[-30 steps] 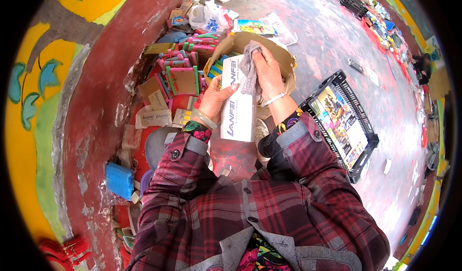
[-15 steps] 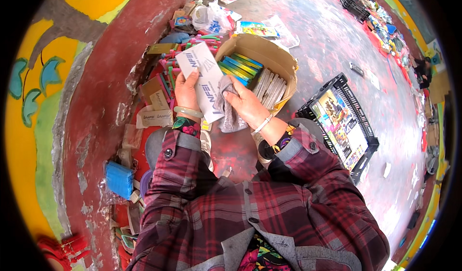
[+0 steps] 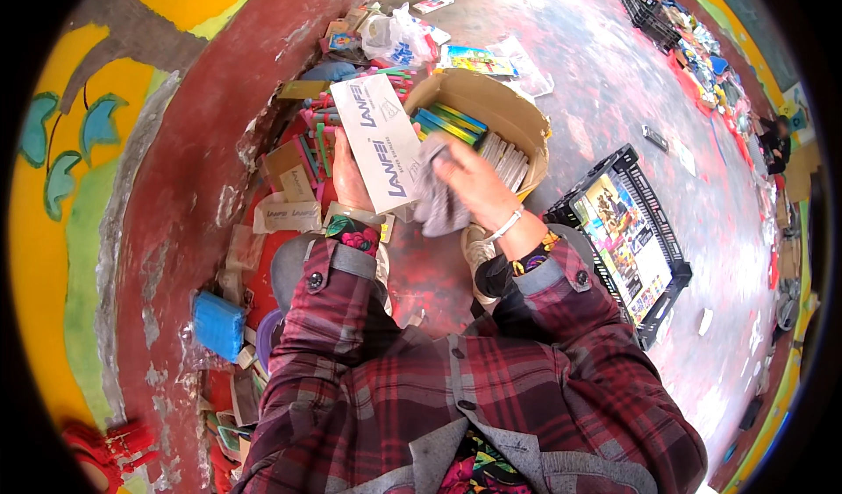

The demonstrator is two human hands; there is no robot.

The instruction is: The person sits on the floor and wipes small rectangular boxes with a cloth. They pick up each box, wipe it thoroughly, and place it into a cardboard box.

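Note:
A long white cardboard box (image 3: pixel 379 143) with dark printing is held up in front of me, tilted, its broad face toward me. My left hand (image 3: pixel 350 176) is closed round its left edge; the fingers behind the box are hidden. A crumpled grey cloth (image 3: pixel 441 203) is gripped in my right hand (image 3: pixel 476 181), beside the box's lower right edge. Just beyond the hands stands an open brown carton (image 3: pixel 524 121). Inside it are several blue, green and yellow packs (image 3: pixel 452 124) and a row of whitish flat packs (image 3: pixel 506 158).
Pink and green sticks (image 3: pixel 323 143), small cartons (image 3: pixel 289 214) and a plastic bag (image 3: pixel 396 36) crowd the left, along a raised red ledge (image 3: pixel 175 196). A blue packet (image 3: pixel 217 325) lies nearer me. At right is a black plastic crate (image 3: pixel 671 270) holding a printed sheet.
The white box has turned so its face shows more fully, and my left thumb has left that face. My right hand with the cloth has shifted slightly right.

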